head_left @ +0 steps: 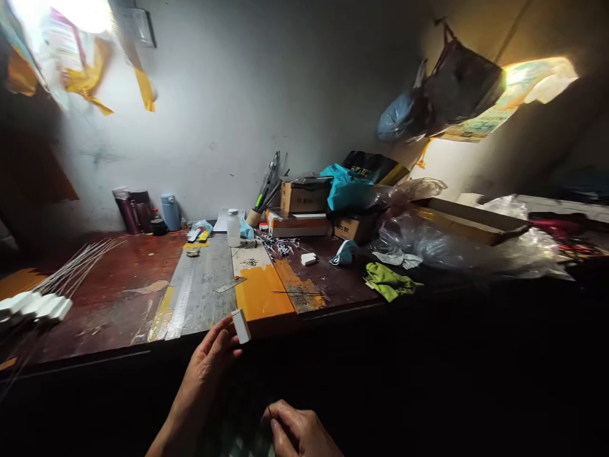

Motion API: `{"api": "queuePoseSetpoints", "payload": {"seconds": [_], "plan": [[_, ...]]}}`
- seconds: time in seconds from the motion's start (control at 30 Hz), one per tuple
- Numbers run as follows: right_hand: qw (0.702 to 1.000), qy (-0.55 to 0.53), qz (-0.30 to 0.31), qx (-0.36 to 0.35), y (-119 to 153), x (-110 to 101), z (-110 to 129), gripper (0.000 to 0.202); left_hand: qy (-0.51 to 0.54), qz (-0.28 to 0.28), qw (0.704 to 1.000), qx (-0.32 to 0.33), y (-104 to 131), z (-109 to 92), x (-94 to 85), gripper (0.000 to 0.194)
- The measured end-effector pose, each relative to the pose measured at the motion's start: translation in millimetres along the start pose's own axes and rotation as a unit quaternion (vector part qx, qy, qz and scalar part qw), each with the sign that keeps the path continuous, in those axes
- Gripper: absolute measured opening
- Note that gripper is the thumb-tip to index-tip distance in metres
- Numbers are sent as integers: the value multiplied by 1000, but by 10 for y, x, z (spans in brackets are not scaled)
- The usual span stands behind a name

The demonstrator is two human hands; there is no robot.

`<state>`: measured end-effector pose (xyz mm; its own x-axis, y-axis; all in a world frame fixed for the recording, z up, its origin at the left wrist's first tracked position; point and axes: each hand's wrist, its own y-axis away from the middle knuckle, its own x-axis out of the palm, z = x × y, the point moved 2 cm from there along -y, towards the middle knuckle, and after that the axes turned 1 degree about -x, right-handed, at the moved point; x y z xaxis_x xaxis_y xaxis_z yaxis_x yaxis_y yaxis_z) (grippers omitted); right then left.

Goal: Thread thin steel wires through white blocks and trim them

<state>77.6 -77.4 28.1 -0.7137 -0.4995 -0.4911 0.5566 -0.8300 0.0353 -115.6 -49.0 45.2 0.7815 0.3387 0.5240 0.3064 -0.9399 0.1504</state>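
My left hand (pixel 214 352) holds a small white block (pixel 241 326) between its fingers, just in front of the table's front edge. Lower down and to the right, my right hand (pixel 297 428) is pinched on a thin dark piece (pixel 269 412), too small to make out. The two hands are apart. Orange tape (pixel 264 292) covers the part of the tabletop just beyond the block, with several thin dark wires (pixel 302 293) lying to its right.
White blocks with long wires (pixel 35 306) lie on the left of the table (pixel 124 298). A clear jar (pixel 233 228), cardboard boxes (pixel 304 195), a green cloth (pixel 390 281) and an open carton (pixel 471 219) among plastic bags stand farther back and right.
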Motion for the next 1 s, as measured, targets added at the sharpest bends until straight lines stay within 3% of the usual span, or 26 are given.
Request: {"api": "queuePoseSetpoints", "payload": {"seconds": [0.17, 0.27, 0.37, 0.5, 0.63, 0.83, 1.0], "plan": [[995, 25, -63, -77, -65, -253, -94, 19, -19, 65, 997, -23, -131, 21, 364, 39], [988, -34, -110, -107, -91, -306, -227, 24, -41, 111, 993, -30, -67, 238, 558, 30], [984, -52, -151, -75, -65, -322, -385, 30, -41, 138, 988, -53, 32, 560, 688, 27], [986, -25, -163, -33, 18, -308, -607, 36, -36, 113, 991, -61, 91, 880, 728, 26], [985, 7, -171, -22, 93, -297, -784, 43, -43, 90, 992, -74, 68, 1032, 753, 26], [980, 47, -192, -9, 62, -354, -906, 39, -52, 70, 995, -57, -50, 1098, 862, 27], [973, 72, -221, -6, -79, -409, -854, 33, -64, 31, 996, -55, -174, 1036, 899, 31]]}}
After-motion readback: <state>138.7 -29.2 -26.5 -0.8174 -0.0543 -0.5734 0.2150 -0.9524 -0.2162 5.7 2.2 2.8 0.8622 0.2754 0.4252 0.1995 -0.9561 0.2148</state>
